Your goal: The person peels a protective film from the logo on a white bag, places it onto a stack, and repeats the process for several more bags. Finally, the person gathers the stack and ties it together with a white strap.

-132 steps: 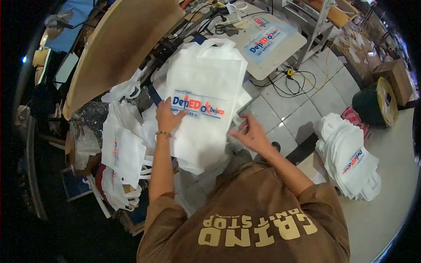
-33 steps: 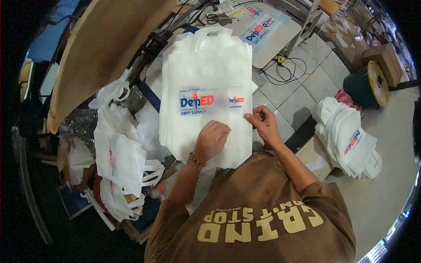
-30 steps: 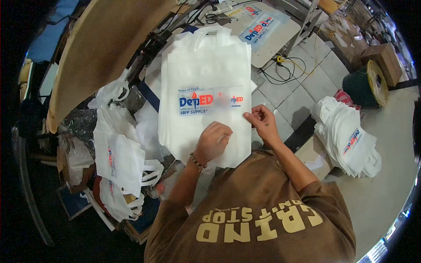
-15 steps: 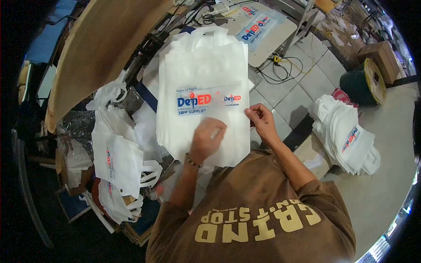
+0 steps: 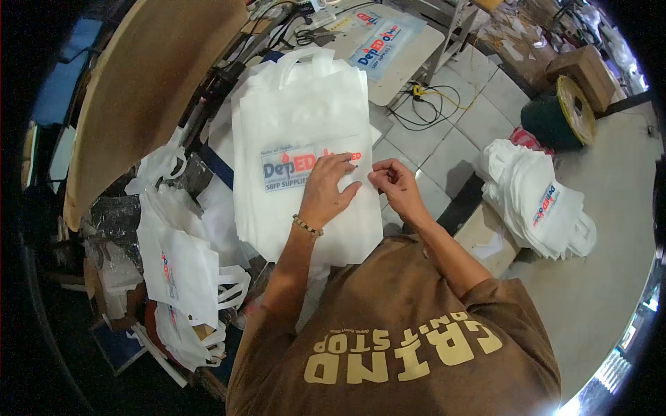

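Note:
A stack of white tote bags (image 5: 305, 111) with handles at the far end lies in front of me. The top bag bears a blue and red "DepED" print (image 5: 284, 170), over which a thin translucent film seems to lie. My left hand (image 5: 329, 187) rests on the right part of this print, fingers stretched out and thumb apart, hiding some of the lettering. At the bag's right edge, my right hand (image 5: 395, 184) has thumb and forefinger pinched together; what is between them is too small to make out.
More printed white bags (image 5: 177, 270) hang in a pile at the left. Another bag stack (image 5: 534, 201) lies on the right-hand table (image 5: 610, 229). Beyond are a board with printed film sheets (image 5: 378, 48), scissors (image 5: 312, 33), cables (image 5: 427, 104) and a green roll (image 5: 558, 118). A curved brown panel (image 5: 146, 90) rises at the left.
My left hand has moved up and right onto the print, its fingers now extended. My right hand stays pinched near the bag's edge. The whole view has shifted slightly.

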Demonstrator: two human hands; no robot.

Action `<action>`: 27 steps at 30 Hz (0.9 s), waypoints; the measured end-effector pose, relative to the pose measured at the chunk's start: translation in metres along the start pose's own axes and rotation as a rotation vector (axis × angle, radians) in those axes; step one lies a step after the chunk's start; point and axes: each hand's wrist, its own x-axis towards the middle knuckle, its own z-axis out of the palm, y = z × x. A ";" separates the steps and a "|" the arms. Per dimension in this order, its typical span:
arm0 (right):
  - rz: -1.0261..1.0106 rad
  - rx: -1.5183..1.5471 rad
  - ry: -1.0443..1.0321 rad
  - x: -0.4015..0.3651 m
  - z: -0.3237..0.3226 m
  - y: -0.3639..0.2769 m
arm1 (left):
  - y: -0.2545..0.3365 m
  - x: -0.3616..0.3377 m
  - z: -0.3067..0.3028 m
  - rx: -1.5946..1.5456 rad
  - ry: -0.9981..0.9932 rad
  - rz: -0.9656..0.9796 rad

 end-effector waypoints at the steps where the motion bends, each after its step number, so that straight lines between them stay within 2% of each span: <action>1: 0.000 0.001 0.007 0.000 0.000 0.000 | 0.000 0.001 0.001 -0.003 -0.005 0.003; 3: -0.012 0.115 0.019 -0.001 0.004 0.001 | 0.000 0.002 0.001 0.043 0.005 0.083; 7: -0.050 0.054 0.050 -0.001 0.004 0.005 | -0.012 0.004 0.007 0.030 -0.007 0.119; 10: -0.096 -0.015 -0.030 0.000 -0.003 0.010 | -0.017 0.009 0.001 -0.076 0.009 0.032; 12: -0.088 -0.242 -0.071 -0.004 -0.003 0.004 | -0.028 0.020 -0.011 -0.115 -0.051 -0.148; 13: -0.083 -0.242 -0.073 -0.007 0.000 0.000 | -0.033 0.025 -0.015 -0.116 -0.053 -0.153; 15: -0.110 -0.221 -0.033 -0.009 0.005 -0.006 | -0.042 0.034 -0.023 -0.157 -0.054 -0.300; 18: -0.132 -0.390 -0.020 -0.009 0.005 -0.005 | -0.056 0.043 -0.031 -0.144 -0.039 -0.269; 19: -0.130 -0.389 -0.020 -0.010 0.005 -0.005 | -0.061 0.045 -0.031 -0.144 -0.041 -0.270; 21: -0.138 -0.425 -0.046 -0.011 0.005 -0.009 | -0.066 0.049 -0.032 -0.260 -0.105 -0.410; 25: -0.149 -0.413 -0.041 -0.010 0.006 -0.009 | -0.063 0.054 -0.035 -0.220 -0.135 -0.400; 27: -0.133 -0.421 -0.048 -0.010 0.005 -0.009 | -0.065 0.057 -0.033 -0.216 -0.054 -0.393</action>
